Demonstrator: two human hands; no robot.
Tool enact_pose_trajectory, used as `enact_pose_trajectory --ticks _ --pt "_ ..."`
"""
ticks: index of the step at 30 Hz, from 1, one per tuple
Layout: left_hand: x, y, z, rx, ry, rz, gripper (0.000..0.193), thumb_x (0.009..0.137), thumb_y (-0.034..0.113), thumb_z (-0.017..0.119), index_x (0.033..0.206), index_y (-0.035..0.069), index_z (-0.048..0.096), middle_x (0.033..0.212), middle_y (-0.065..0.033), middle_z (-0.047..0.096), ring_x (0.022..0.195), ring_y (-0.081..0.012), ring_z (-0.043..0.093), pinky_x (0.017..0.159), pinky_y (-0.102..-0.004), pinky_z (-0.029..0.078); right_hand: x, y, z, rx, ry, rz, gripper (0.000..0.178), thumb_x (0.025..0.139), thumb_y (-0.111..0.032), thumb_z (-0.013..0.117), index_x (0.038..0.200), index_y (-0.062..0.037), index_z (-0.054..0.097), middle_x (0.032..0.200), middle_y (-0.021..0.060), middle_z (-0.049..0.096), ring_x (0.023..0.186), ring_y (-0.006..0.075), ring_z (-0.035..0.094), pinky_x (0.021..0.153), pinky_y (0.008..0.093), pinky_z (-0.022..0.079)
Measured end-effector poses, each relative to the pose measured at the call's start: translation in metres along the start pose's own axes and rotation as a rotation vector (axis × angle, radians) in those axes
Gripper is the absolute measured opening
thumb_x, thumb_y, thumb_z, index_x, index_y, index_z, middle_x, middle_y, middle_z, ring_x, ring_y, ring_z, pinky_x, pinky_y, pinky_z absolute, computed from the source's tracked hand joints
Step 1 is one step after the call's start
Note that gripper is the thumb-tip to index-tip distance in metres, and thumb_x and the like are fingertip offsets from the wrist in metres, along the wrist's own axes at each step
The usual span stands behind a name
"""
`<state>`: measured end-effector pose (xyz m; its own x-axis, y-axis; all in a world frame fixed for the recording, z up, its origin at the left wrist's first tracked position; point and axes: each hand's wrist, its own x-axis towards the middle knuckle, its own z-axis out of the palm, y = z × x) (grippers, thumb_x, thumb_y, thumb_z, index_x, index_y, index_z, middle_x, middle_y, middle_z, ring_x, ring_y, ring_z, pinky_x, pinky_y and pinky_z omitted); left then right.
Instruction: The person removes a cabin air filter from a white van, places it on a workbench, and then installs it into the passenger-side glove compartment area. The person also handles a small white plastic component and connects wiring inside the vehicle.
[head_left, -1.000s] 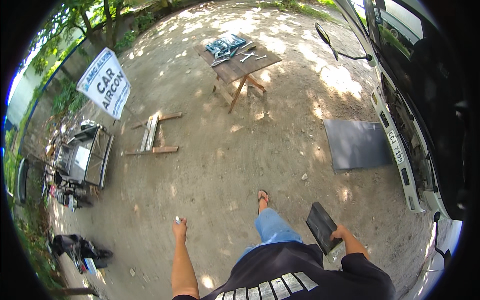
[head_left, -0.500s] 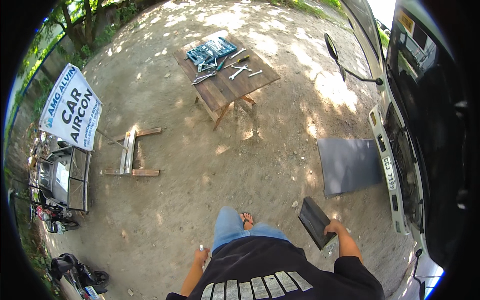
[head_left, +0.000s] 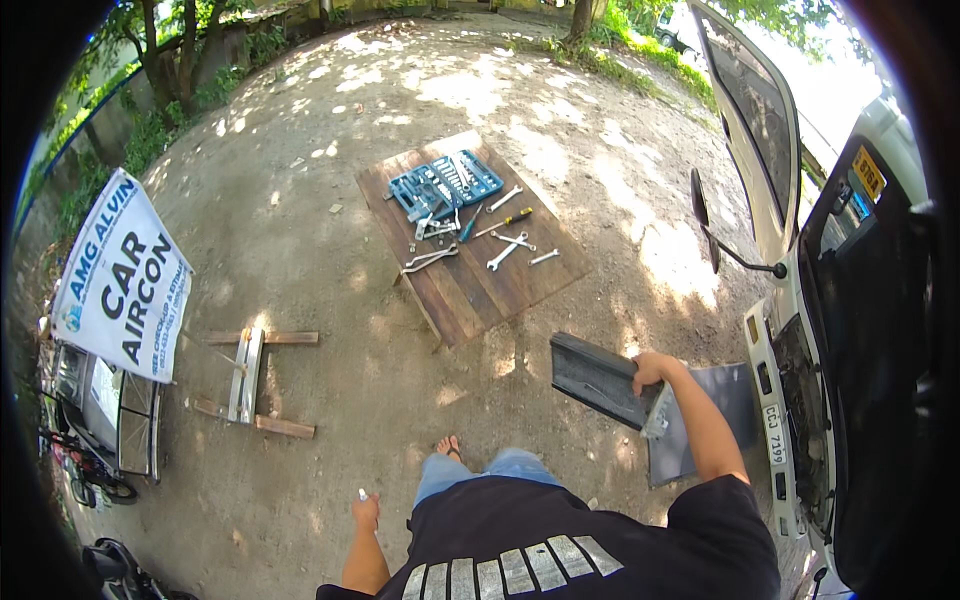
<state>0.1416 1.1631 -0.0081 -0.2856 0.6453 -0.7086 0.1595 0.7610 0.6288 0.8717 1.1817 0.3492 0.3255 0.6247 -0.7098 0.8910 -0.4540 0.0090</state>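
The vehicle (head_left: 840,340) fills the right side, and the wooden table (head_left: 470,290) now stands larger and lower in view than half a second ago, so the person has evidently come closer to it. The dark slab (head_left: 592,378), earlier hanging steeply beside the body, has swung forward and outward on a straighter right arm; I judge this to be carrying, with the slab borne by the hand alone. It is in the air, short of the tabletop's near edge in the view, with its lower end in front of the dark mat (head_left: 725,420). Its long axis runs diagonally, flatter than before, from the gripped end at lower right to the free end at upper left, which points toward the stretch between the tabletop's near and right corners. The blue tool case (head_left: 445,185) lies along the tabletop's far-left edge, the crossed wrenches (head_left: 510,252) closer to its right corner. The right hand (head_left: 652,370) grips the slab by its edge; the left hand (head_left: 367,512) is closed around a small white thing (head_left: 363,494), too small to identify.
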Motion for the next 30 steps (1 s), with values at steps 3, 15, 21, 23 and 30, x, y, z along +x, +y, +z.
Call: enact_pose_trajectory --ticks 3,15,21,23,30 --pt "0.039 0.079 0.036 0.011 -0.033 0.051 0.015 0.088 0.016 0.075 0.091 0.005 0.065 0.068 0.0001 0.058 0.056 -0.0126 0.053 0.05 -0.0316 0.04 0.036 -0.045 -0.08 -0.001 -0.008 -0.096 0.066 0.055 -0.021 0.087 0.118 -0.0066 0.071 0.109 0.0181 0.074 0.104 0.0341 0.07 0.088 0.0436 0.054" --pt "0.012 0.186 0.146 -0.163 -0.019 0.1 0.014 0.091 0.016 0.073 0.094 0.007 0.062 0.068 0.0033 0.055 0.056 -0.0095 0.051 0.05 -0.0274 0.04 0.262 -0.184 -0.267 -0.347 -0.395 -0.498 0.071 0.058 -0.014 0.085 0.126 -0.0074 0.067 0.114 0.0146 0.073 0.104 0.0311 0.067 0.087 0.0414 0.052" --pt "-0.074 0.098 0.164 -0.195 0.129 -0.442 0.007 0.09 0.011 0.068 0.091 0.005 0.065 0.065 0.0001 0.054 0.05 -0.0123 0.052 0.043 -0.0279 0.04 0.343 -0.236 -0.294 -0.576 -0.561 -0.594 0.071 0.059 -0.018 0.087 0.127 -0.0089 0.068 0.119 0.0148 0.071 0.103 0.0324 0.068 0.086 0.0428 0.053" --pt "-0.101 0.097 0.174 -0.217 0.158 -0.481 0.009 0.09 0.012 0.068 0.092 0.004 0.066 0.066 -0.0002 0.054 0.05 -0.0122 0.052 0.043 -0.0276 0.041 0.365 -0.253 -0.299 -0.621 -0.641 -0.598 0.071 0.06 -0.018 0.087 0.127 -0.0099 0.068 0.12 0.0142 0.071 0.103 0.032 0.068 0.087 0.0433 0.053" --pt "-0.142 0.16 0.212 -0.092 0.152 -0.427 0.011 0.092 0.012 0.067 0.097 0.002 0.065 0.067 0.0003 0.054 0.05 -0.0104 0.051 0.042 -0.0256 0.04 0.419 -0.293 -0.307 -0.746 -0.706 -0.579 0.069 0.065 -0.01 0.084 0.131 -0.0147 0.064 0.119 0.0087 0.07 0.103 0.0273 0.068 0.083 0.0413 0.053"
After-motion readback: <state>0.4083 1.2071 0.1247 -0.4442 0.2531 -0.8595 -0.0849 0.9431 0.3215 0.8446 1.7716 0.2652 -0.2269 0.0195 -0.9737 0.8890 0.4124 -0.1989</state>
